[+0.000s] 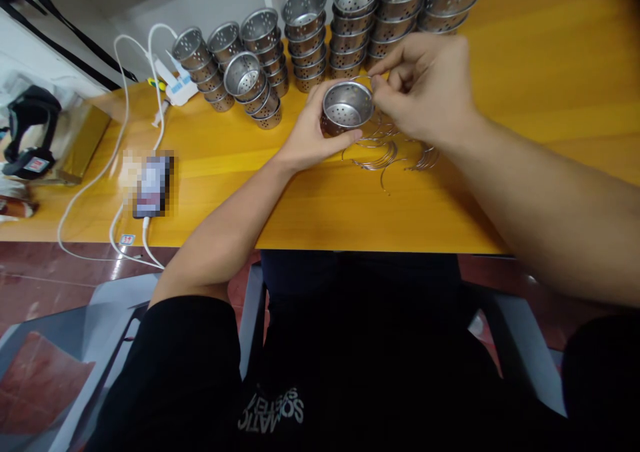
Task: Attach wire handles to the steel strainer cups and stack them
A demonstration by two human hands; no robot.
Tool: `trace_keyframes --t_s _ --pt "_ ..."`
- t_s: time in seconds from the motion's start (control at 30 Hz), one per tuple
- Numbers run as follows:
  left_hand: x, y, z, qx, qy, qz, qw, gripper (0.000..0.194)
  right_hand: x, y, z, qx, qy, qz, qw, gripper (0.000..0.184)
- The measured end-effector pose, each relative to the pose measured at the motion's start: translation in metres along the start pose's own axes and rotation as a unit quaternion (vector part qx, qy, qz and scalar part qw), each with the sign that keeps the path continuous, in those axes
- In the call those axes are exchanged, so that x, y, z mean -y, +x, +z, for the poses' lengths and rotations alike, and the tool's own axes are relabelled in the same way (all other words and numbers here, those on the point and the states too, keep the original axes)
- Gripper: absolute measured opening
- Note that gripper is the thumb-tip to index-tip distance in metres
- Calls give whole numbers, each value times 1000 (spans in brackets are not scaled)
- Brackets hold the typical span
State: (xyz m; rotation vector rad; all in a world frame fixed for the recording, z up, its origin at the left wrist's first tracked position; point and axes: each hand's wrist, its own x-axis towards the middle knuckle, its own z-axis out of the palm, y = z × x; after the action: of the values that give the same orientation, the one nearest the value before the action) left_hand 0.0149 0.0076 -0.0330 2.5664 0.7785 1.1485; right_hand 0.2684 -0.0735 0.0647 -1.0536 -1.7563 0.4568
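Observation:
My left hand (311, 137) is wrapped round a small perforated metal cup (346, 108), held a little above the yellow table (320, 205). My right hand (425, 89) pinches a thin wire handle (361, 79) at the cup's rim, fingers pressed together. Below both hands lies a loose pile of curved wire handles (385, 152) on the table.
Several stacks of the same perforated metal cups (305, 35) line the table's far side. At the left lie a phone (153, 185) with white cables (120, 105), a white power strip (175, 85) and a black device (27, 132). The table's front edge runs just above my lap.

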Motion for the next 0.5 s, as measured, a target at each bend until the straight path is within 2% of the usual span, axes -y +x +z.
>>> trace_keyframes --t_s 0.1,0.2,0.33,0.5 --pt "8 1 2 -21 -56 -50 997 86 3 -2 1 14 0 2 1000 37" --pt "8 3 0 -9 -76 -77 994 89 6 -4 2 22 3 -2 1000 28" --pt "8 3 -1 -3 -98 -63 993 95 2 -4 3 24 2 -20 1000 18" --pt "15 3 3 -1 -83 -20 996 100 -5 -1 3 24 16 -47 998 19"
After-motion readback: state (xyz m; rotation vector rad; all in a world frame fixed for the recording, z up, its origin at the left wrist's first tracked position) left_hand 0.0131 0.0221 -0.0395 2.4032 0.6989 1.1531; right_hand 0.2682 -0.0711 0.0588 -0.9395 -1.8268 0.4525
